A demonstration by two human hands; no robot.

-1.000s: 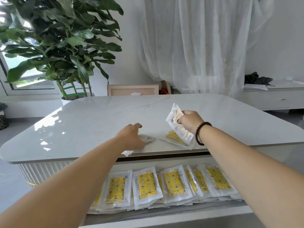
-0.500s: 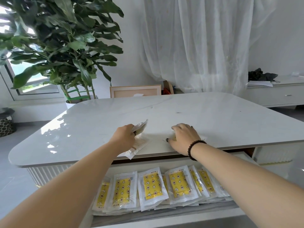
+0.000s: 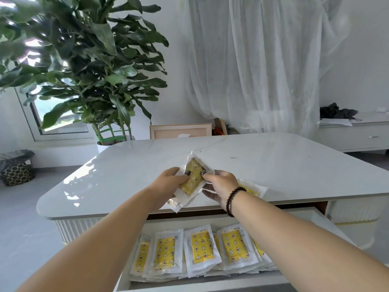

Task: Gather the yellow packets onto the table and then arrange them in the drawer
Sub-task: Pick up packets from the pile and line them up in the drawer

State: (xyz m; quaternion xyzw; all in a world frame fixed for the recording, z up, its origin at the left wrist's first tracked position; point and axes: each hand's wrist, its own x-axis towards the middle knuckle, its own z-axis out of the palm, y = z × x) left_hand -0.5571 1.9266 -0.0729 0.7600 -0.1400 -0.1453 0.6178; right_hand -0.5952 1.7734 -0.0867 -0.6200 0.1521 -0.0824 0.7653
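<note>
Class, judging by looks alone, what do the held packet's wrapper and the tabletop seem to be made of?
Held packet: probably thin clear plastic film over a yellow printed insert; it creases and glints, and the insert shows through. Tabletop: glossy white stone or a stone-look slab; it mirrors the window light and has faint grey veins.

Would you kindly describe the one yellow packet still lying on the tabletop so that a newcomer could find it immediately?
Start at the white table and follow its near edge to just above the open drawer. There, behind the right hand, a yellow packet lies flat on the tabletop. Unlike the packets gripped in both hands or those lined up in the drawer, it lies alone, partly hidden by the wrist.
</note>
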